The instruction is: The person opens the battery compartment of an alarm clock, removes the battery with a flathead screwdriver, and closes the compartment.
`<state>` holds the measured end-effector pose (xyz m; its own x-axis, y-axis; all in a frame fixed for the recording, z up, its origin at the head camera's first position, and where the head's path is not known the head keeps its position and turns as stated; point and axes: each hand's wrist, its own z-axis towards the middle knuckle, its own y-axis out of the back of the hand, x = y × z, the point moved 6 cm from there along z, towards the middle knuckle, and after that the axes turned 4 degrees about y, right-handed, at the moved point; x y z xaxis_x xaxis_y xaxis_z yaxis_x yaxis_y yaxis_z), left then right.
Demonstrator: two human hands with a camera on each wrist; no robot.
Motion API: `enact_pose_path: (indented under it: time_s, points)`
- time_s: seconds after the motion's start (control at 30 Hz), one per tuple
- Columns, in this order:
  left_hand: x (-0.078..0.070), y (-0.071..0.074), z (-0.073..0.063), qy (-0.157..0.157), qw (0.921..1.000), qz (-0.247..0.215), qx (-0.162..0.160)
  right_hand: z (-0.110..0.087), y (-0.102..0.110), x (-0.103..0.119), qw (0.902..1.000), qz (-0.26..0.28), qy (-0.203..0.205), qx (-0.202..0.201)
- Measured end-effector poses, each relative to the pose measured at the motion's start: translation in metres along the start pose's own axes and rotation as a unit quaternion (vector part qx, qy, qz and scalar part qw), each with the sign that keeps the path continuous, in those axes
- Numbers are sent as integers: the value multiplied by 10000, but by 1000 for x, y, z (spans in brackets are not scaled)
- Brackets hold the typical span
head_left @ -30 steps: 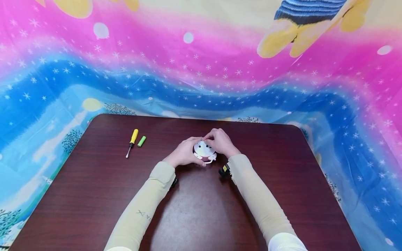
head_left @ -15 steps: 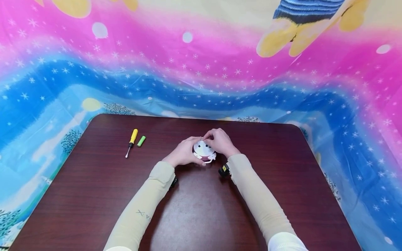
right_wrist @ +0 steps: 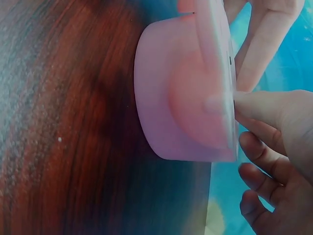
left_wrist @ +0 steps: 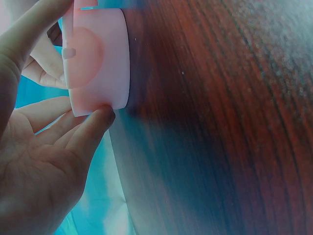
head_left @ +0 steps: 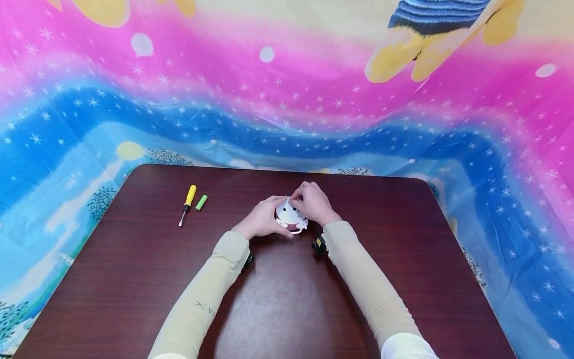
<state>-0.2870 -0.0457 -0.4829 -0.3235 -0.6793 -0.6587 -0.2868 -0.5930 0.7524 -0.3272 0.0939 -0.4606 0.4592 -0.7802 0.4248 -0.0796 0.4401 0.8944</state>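
Observation:
A small round pink plastic case (head_left: 290, 215) with a white face and dark holes stands on the table. Its side looks translucent in the left wrist view, and a curved handle-like strip juts toward the near edge. My left hand (head_left: 264, 218) grips the case from the left, thumb in front and fingers behind. From the right, my right hand (head_left: 314, 203) brings thumb and curled forefinger together against the face; its other fingers (right_wrist: 254, 176) curl loosely beside the case. Whether a small part lies between those fingertips is hidden.
On the left of the dark wooden table (head_left: 134, 279) lies a yellow-handled screwdriver (head_left: 190, 196). A green cylindrical battery (head_left: 202, 203) lies beside it. A patterned cloth (head_left: 269, 109) hangs behind the table.
My right hand's fingertips have shifted slightly on the case's face, and the face seems tilted a little differently. My left hand keeps its grip; screwdriver and battery lie where they were.

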Motion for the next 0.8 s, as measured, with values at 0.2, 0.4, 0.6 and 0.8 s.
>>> enact_pose_path:
  time_s: [0.2,0.4,0.6,0.8]
  points:
    - [-1,1,-1,-28,10000,-8,-35,0,-4,-5,9984,510,-248,48]
    - [-1,0,0,24,10000,72,-12,-3,-12,-19,9784,1866,-890,74]
    - [-1,0,-1,64,10000,24,18,-6,-19,-27,9686,2138,-1178,472]
    - [-1,1,-2,93,10000,-21,22,-6,-21,-30,9654,2193,-1293,572]
